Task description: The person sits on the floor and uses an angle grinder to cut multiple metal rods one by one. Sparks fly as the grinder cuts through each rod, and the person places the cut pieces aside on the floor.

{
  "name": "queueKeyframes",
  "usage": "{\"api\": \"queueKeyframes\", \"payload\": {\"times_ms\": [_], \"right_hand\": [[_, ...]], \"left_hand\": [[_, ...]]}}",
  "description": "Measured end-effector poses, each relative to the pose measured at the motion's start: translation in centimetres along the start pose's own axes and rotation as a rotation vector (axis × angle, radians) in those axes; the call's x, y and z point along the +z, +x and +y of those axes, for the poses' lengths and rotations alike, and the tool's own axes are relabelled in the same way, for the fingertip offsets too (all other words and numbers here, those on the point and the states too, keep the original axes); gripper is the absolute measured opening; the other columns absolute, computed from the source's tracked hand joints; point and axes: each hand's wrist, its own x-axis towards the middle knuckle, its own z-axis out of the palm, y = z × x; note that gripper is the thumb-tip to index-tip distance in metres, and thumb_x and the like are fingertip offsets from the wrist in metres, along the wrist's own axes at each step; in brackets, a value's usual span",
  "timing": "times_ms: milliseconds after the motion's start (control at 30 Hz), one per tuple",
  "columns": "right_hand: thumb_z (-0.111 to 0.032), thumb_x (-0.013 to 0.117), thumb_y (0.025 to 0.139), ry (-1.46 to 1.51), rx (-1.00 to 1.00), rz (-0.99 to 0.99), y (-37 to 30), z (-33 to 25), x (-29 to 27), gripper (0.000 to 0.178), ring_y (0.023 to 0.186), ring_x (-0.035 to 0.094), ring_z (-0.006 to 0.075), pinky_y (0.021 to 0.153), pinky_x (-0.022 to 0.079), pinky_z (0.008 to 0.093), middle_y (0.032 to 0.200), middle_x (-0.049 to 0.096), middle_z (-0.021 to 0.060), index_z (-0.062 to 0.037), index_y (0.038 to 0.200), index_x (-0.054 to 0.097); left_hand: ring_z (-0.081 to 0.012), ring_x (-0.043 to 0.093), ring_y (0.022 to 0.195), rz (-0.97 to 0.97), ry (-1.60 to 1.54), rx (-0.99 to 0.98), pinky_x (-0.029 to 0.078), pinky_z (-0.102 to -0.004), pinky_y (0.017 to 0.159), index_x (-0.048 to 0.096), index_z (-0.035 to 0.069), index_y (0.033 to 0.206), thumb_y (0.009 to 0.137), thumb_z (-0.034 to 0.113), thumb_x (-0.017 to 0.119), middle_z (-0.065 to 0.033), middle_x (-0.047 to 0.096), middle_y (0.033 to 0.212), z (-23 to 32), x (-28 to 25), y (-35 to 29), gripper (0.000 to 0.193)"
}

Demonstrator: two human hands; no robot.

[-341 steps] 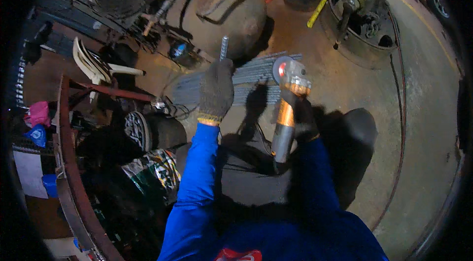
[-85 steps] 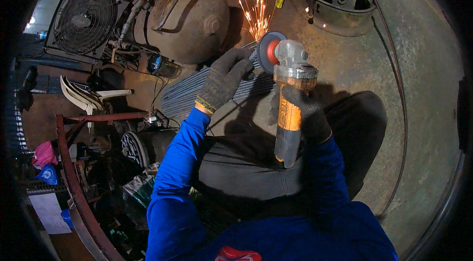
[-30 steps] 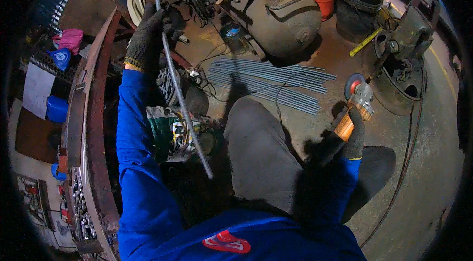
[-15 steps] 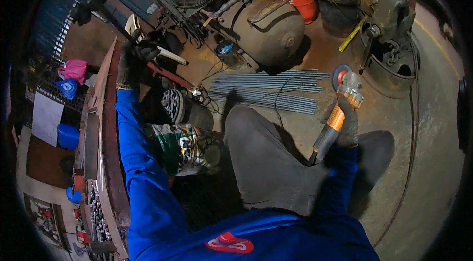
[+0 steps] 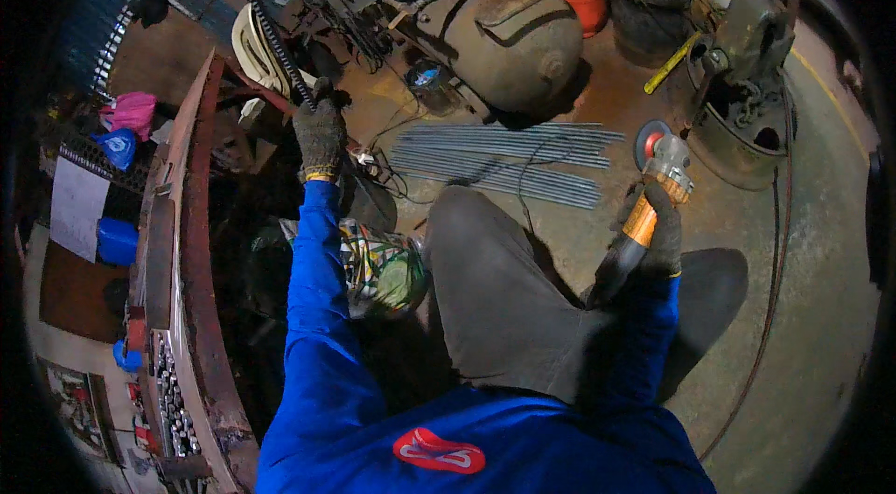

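My left hand (image 5: 319, 135), gloved, is closed round a ribbed steel rod (image 5: 261, 18) running to the upper left of the frame. My right hand (image 5: 653, 228) grips the orange-bodied angle grinder (image 5: 649, 186), disc up, right of centre. The bundle of rods (image 5: 504, 158) lies on the floor mid-frame. Risk: the grinder's cable crosses that bundle, so a swinging rod could snag it; the disc sits near my knee.
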Motion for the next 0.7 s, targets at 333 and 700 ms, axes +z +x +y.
{"api": "queueKeyframes", "payload": {"times_ms": [333,700], "right_hand": [[-0.032,0.074,0.088,-0.064,-0.037,0.052,0.8,-0.1,-0.5,0.039,0.076,0.068,0.0194,0.063,0.059,0.0353,0.092,0.067,0.0072,-0.0048,0.115,0.064],[-0.026,0.074,0.089,-0.037,0.046,-0.012,1.1,0.3,-2.4,0.039,0.077,0.067,0.0186,0.064,0.057,0.0318,0.094,0.068,0.0053,-0.0054,0.120,0.062]], "left_hand": [[-0.0499,0.065,0.078,-0.110,0.388,0.127,0.051,-0.0529,0.063,0.057,0.004,0.119,0.093,0.011,0.059,-0.0254,0.068,0.082,11.9,-0.8,-3.0,0.027],[-0.0491,0.057,0.109,-0.701,0.477,-0.239,0.047,-0.0529,0.091,0.060,0.007,0.133,0.091,0.021,0.060,-0.0261,0.062,0.121,2.6,2.5,-36.5,0.044]]}}
